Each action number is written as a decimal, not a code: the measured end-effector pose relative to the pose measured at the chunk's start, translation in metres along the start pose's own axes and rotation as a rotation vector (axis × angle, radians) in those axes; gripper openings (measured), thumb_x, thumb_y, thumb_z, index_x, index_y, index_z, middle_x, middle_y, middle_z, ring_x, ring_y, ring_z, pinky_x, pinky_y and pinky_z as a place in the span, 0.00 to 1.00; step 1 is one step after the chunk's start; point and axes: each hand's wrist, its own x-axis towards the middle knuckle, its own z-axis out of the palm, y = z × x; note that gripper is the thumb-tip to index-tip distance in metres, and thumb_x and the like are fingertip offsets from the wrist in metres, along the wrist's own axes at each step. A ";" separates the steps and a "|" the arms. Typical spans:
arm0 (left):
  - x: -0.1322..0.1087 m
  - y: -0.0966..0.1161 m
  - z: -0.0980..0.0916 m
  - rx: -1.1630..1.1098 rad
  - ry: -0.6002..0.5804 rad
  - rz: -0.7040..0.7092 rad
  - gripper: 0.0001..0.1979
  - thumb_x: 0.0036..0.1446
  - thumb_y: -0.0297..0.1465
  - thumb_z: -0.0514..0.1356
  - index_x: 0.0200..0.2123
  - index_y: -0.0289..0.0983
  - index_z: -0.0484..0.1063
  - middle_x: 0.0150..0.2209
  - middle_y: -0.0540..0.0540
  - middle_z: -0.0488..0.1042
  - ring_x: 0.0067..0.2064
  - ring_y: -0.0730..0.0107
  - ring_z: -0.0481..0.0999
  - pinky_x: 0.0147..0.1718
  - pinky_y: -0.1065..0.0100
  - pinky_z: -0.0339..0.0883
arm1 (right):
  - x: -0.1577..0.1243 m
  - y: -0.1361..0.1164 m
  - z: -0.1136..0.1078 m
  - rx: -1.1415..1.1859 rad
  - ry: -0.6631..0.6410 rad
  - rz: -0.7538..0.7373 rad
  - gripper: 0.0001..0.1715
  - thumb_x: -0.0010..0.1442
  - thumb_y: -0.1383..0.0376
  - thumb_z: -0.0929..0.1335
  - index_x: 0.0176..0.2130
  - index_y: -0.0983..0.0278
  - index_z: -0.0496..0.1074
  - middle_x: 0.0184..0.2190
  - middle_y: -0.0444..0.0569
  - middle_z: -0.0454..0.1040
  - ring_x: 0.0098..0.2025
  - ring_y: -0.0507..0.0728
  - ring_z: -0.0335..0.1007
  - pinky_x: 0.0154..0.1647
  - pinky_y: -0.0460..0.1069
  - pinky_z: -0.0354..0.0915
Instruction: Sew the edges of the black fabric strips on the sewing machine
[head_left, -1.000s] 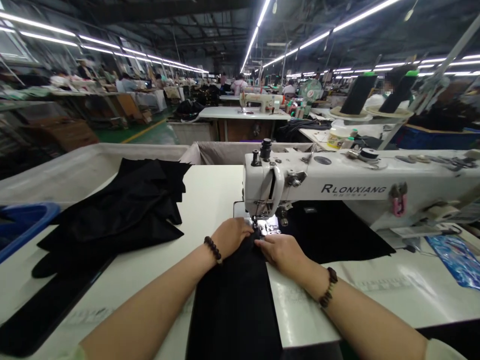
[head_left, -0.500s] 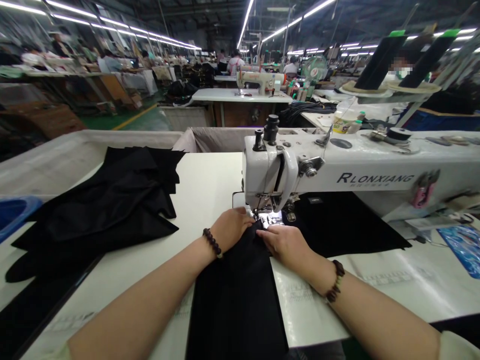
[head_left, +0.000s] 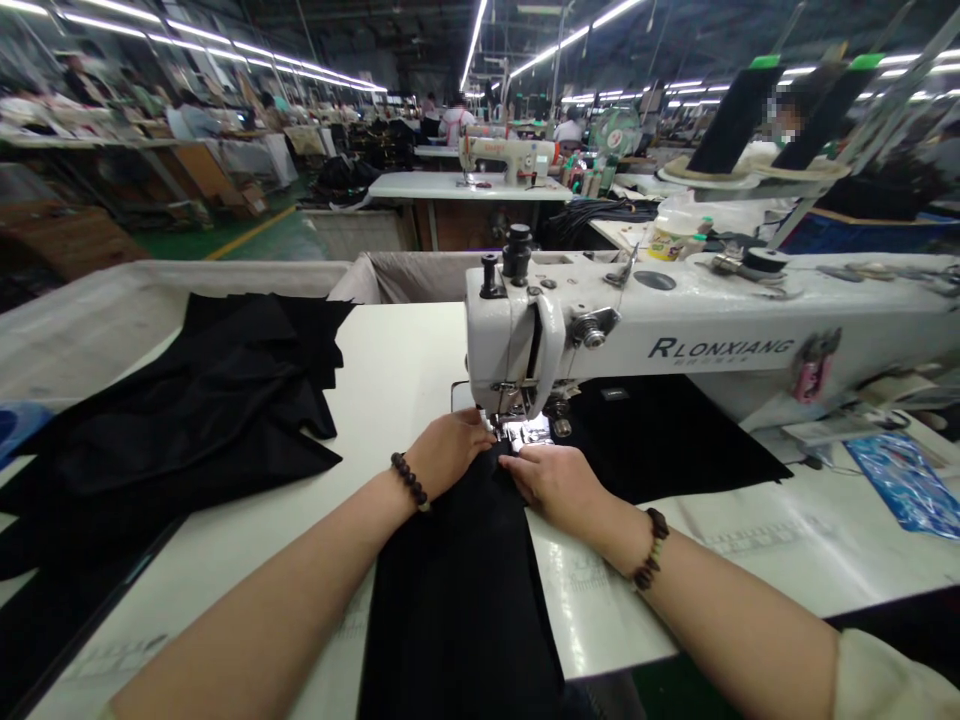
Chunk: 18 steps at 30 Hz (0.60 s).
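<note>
A long piece of black fabric (head_left: 465, 600) runs from the table's front edge up to the lit presser foot (head_left: 517, 432) of a white sewing machine (head_left: 622, 335). My left hand (head_left: 448, 448) is closed on the fabric's left side, its fingertips close beside the foot. On the right side, my right hand (head_left: 559, 485) pinches the fabric's edge between thumb and fingers, just in front of the foot. The fabric's end under the foot is partly hidden by my fingers. Another black fabric piece (head_left: 667, 440) with a small label lies flat beneath the machine arm.
Stacked black fabric pieces (head_left: 225, 400) cover the table's left side. Behind the table stand pale bins (head_left: 112, 300). Two black thread cones (head_left: 731, 120) rise at the back right. Pink-handled snippers (head_left: 814, 375) hang on the machine; a blue packet (head_left: 904, 485) lies at right.
The whole view has shifted slightly, so everything sits a little further left. Both hands keep their hold on the fabric at the presser foot.
</note>
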 end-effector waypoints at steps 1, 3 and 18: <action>0.000 0.001 -0.001 0.017 -0.009 0.011 0.09 0.58 0.25 0.55 0.37 0.35 0.75 0.36 0.43 0.74 0.40 0.66 0.73 0.42 0.68 0.66 | 0.001 0.000 0.000 0.004 -0.004 -0.004 0.13 0.62 0.68 0.60 0.41 0.64 0.71 0.26 0.47 0.72 0.27 0.52 0.66 0.24 0.47 0.51; -0.004 0.006 -0.005 0.054 -0.020 0.022 0.09 0.56 0.28 0.57 0.40 0.34 0.74 0.41 0.39 0.73 0.45 0.60 0.71 0.45 0.62 0.64 | 0.000 -0.001 -0.004 0.011 -0.009 0.004 0.13 0.61 0.69 0.60 0.41 0.65 0.71 0.27 0.48 0.72 0.28 0.53 0.66 0.25 0.46 0.53; -0.166 0.088 -0.004 0.133 0.047 0.371 0.17 0.55 0.19 0.49 0.47 0.31 0.67 0.51 0.37 0.68 0.51 0.57 0.68 0.49 0.56 0.65 | -0.149 -0.068 0.003 1.079 -0.283 0.353 0.13 0.60 0.60 0.62 0.37 0.65 0.71 0.31 0.48 0.73 0.31 0.53 0.67 0.33 0.48 0.63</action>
